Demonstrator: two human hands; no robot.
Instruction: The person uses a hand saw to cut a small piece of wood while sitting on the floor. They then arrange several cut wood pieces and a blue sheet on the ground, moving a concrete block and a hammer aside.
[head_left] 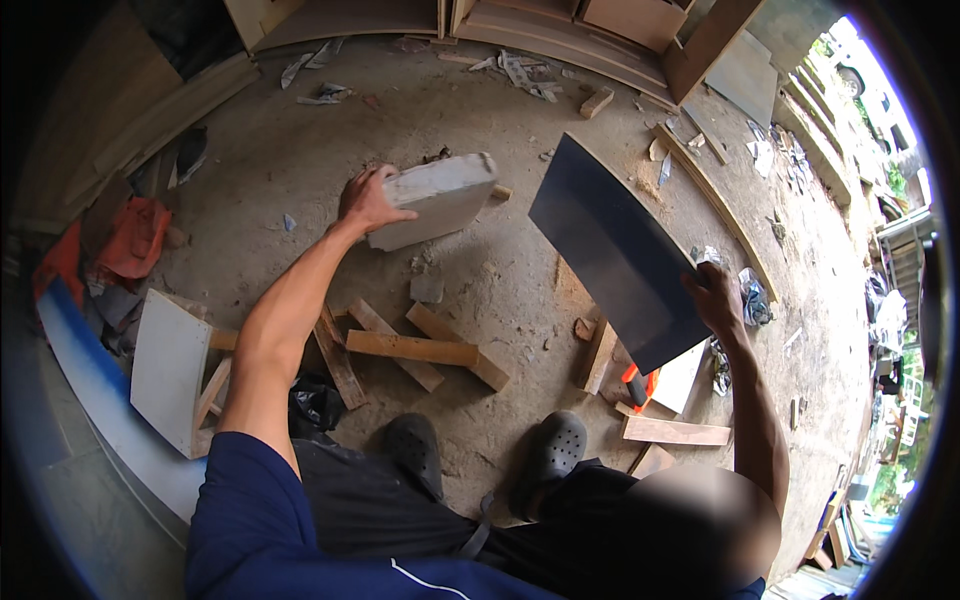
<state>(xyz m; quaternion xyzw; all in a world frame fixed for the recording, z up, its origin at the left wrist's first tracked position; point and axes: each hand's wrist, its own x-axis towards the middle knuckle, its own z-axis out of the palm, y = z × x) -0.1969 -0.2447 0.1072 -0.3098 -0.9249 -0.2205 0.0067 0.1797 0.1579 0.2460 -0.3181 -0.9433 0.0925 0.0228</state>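
My left hand (368,204) is closed on the left end of a thick, whitish-grey block (440,205), fingers over its top and thumb along its near side. The block is tilted over the concrete floor. On the right, my right hand (716,300) grips the edge of a dark, flat rectangular panel (620,255), which slants across from far left to near right. Below the panel, an orange-and-black handle (638,384) lies by some wood offcuts; the rest of that tool is hidden.
Wood offcuts (412,348) lie crossed before my feet, beside a black plastic bag (315,405). A white board (170,370) and an orange bag (130,240) are at left. Wooden cabinet frames (560,40) stand at the back. A long strip (722,205) runs along the right.
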